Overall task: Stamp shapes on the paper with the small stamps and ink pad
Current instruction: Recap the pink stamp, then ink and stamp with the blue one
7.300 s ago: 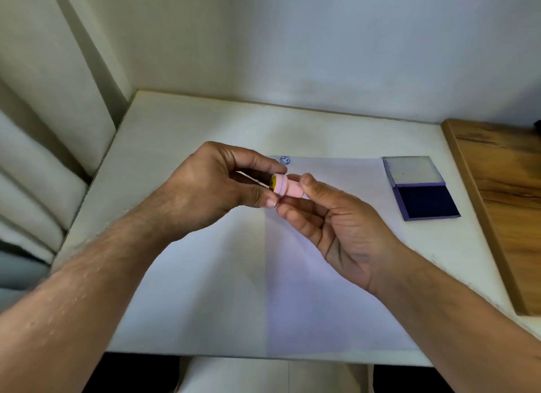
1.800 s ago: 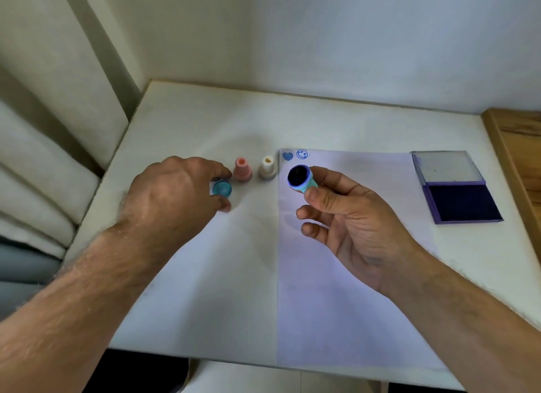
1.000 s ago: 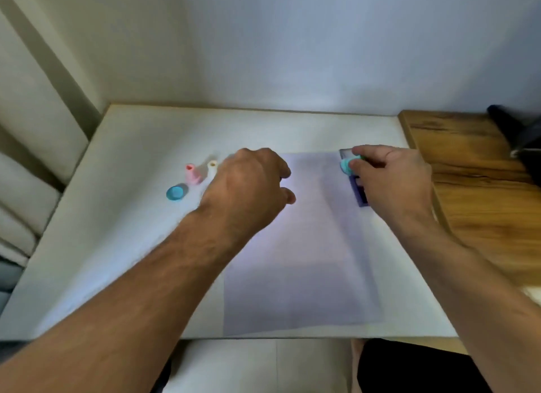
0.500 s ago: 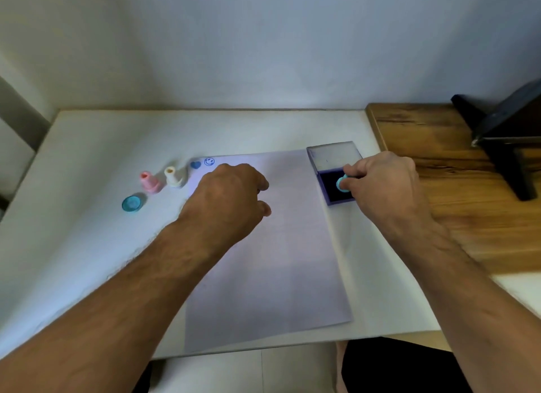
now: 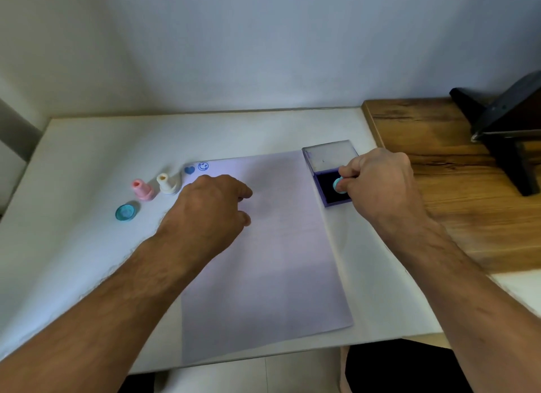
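Note:
A white sheet of paper (image 5: 272, 261) lies on the white table (image 5: 87, 158), with a blue heart print (image 5: 189, 170) and a smiley print (image 5: 203, 166) at its top left corner. My right hand (image 5: 380, 187) pinches a small teal stamp (image 5: 338, 184) down on the dark pad of the open purple ink pad (image 5: 328, 187). My left hand (image 5: 207, 214) rests loosely curled on the paper's left part, holding nothing. A pink stamp (image 5: 142, 189) and a cream stamp (image 5: 167, 184) stand left of the paper. A teal cap (image 5: 126, 212) lies nearby.
A wooden surface (image 5: 456, 187) adjoins the table on the right, carrying a dark angled stand (image 5: 503, 135). A wall runs close behind the table. The table's front edge is near my body.
My right hand carried the teal stamp from above the paper to the ink pad and holds it there. My left hand left the cap and settled on the paper.

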